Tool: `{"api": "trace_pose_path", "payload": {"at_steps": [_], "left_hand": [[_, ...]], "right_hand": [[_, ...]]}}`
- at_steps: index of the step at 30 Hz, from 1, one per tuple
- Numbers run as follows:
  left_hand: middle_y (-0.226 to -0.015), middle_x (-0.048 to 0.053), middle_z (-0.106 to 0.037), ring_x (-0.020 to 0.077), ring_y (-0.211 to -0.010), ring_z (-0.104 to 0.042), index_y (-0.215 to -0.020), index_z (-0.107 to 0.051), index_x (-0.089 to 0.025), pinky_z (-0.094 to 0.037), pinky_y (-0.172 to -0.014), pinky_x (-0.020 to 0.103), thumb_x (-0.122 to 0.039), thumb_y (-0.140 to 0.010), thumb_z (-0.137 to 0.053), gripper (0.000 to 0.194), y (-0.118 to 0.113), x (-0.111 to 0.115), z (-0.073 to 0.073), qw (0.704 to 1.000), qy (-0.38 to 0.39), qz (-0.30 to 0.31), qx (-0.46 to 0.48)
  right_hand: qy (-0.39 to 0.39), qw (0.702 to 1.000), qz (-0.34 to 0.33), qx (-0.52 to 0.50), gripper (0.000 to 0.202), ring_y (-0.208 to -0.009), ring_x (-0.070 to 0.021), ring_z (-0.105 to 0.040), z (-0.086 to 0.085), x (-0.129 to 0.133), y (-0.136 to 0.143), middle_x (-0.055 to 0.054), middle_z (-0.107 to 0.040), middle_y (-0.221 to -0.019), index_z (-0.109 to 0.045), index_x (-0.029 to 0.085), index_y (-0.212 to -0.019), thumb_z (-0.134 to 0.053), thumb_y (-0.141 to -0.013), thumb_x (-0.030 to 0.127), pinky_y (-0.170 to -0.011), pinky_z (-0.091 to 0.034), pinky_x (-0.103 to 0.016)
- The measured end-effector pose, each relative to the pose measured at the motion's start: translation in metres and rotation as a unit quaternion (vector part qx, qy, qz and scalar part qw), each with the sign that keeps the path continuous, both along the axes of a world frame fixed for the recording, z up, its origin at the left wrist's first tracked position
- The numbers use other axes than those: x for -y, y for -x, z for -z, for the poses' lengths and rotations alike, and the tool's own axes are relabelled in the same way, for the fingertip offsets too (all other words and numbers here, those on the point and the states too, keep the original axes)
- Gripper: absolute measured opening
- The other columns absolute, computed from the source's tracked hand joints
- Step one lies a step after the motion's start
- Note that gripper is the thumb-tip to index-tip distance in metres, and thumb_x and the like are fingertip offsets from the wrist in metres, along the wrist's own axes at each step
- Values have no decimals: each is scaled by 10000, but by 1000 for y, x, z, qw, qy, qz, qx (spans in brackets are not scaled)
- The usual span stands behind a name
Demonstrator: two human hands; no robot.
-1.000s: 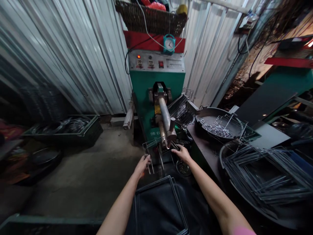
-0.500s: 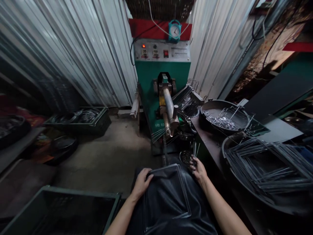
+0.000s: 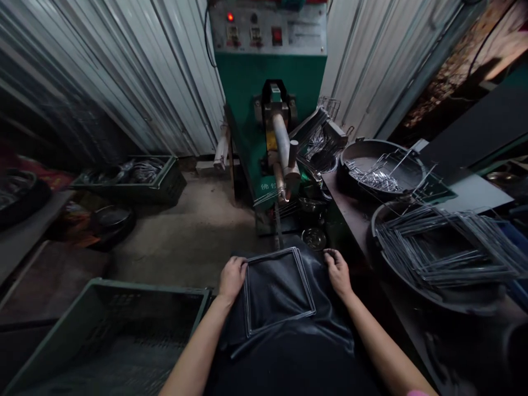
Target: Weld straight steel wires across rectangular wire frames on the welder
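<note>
A stack of square metal wire frames (image 3: 275, 318) lies on the dark apron (image 3: 284, 357) over my lap. My left hand (image 3: 232, 280) is closed around the upper left corner of the stack. My right hand (image 3: 339, 273) is at the right edge of the apron, apart from the frames, with its fingers curled together; whatever is between them, if anything, is hidden. A small shiny bowl (image 3: 313, 238) stands just beyond its fingertips. Ahead is the green spot welding machine (image 3: 272, 71), its electrode tip (image 3: 285, 197) above several thin wires (image 3: 267, 196).
An open green crate (image 3: 136, 287) stands at my left. To my right, a bench (image 3: 350, 212) bears a large pan of wire frames (image 3: 437, 269) and a round pan of short metal pieces (image 3: 381, 175). Another filled crate (image 3: 136, 184) sits by the corrugated wall (image 3: 165, 71).
The view has tipped downward. My left hand has tightened around the frames' corner. The thin rods seen upright in my right hand no longer show there.
</note>
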State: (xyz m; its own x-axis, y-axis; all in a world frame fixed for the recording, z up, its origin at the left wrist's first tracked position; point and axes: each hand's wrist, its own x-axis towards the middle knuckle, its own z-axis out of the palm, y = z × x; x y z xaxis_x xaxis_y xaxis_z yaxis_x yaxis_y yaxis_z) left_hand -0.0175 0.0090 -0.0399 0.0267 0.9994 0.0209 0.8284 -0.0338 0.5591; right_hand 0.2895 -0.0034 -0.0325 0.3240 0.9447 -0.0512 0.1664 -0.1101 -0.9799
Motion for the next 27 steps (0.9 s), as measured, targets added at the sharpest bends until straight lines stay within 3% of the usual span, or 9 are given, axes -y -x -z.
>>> {"api": "trace_pose_path", "payload": {"at_steps": [3, 6, 8, 10, 13, 16, 20, 24, 27], "left_hand": [[-891, 80, -556, 209, -827, -540, -853, -582, -188, -414, -735, 308, -226, -771, -435, 172, 0, 0, -5, 1000, 14, -5, -17], [-866, 71, -565, 202, -830, -531, -811, -580, -191, -401, -758, 311, -239, -774, -440, 153, 3, 0, -13, 999, 1, -22, 43], [-844, 62, -571, 187, -820, -527, -827, -579, -186, -408, -743, 293, -287, -763, -476, 158, 4, 2, -19, 988, -4, -44, 149], [-729, 33, -552, 146, -681, -522, -843, -576, -177, -419, -602, 243, -358, -752, -495, 218, 0, 4, -24, 955, 45, -66, 286], [-526, -47, -402, 57, -399, -356, -806, -551, -160, -263, -364, 167, -446, -735, -497, 300, -13, 2, -30, 862, 143, -91, 478], [-464, -95, -287, 15, -317, -204, -760, -517, -160, -142, -312, 141, -463, -697, -543, 311, -31, -14, -41, 789, 139, -128, 585], [-436, -107, -272, 11, -295, -181, -729, -502, -163, -139, -291, 134, -445, -675, -575, 296, -52, -50, -66, 750, 97, -141, 638], [-422, -109, -268, 11, -287, -182, -709, -497, -162, -131, -284, 132, -432, -683, -573, 282, -68, -70, -85, 735, 76, -124, 662], [-433, -105, -277, 11, -292, -197, -708, -500, -158, -135, -285, 132, -434, -685, -571, 286, -77, -70, -89, 725, 64, -119, 675]], "right_hand": [[-23, 992, -42, 118, 259, -821, -201, -555, 19, 2, 5, -67, -602, -866, -546, 189, -941, -502, -743, 350, -778, -415, -338], [-39, 983, -66, 170, 297, -796, -199, -566, 20, -4, 4, -59, -598, -872, -514, 202, -1027, -496, -745, 293, -759, -424, -342], [-71, 975, -97, 187, 230, -826, -195, -561, 6, -7, 1, -61, -592, -885, -543, 208, -973, -476, -760, 266, -779, -421, -335], [-97, 963, -148, 201, 169, -851, -192, -553, -16, -6, 1, -65, -584, -884, -568, 208, -902, -465, -775, 254, -793, -420, -324], [-113, 932, -258, 227, 191, -883, -189, -543, -51, 4, 11, -74, -566, -912, -557, 210, -950, -494, -775, 255, -790, -430, -312], [-128, 876, -394, 248, 349, -969, -187, -516, -77, 19, 33, -90, -528, -1041, -483, 213, -1110, -529, -767, 259, -824, -422, -308], [-101, 799, -509, 304, 518, -976, -186, -526, -92, 30, 63, -102, -454, -1170, -372, 200, -1234, -555, -753, 252, -789, -449, -308], [-74, 754, -504, 414, 590, -935, -207, -559, -93, 29, 76, -123, -415, -1235, -318, 182, -1281, -555, -741, 188, -747, -468, -319], [-63, 740, -481, 465, 588, -889, -219, -585, -91, 27, 76, -127, -428, -1238, -313, 187, -1293, -548, -755, 213, -704, -478, -320]]}}
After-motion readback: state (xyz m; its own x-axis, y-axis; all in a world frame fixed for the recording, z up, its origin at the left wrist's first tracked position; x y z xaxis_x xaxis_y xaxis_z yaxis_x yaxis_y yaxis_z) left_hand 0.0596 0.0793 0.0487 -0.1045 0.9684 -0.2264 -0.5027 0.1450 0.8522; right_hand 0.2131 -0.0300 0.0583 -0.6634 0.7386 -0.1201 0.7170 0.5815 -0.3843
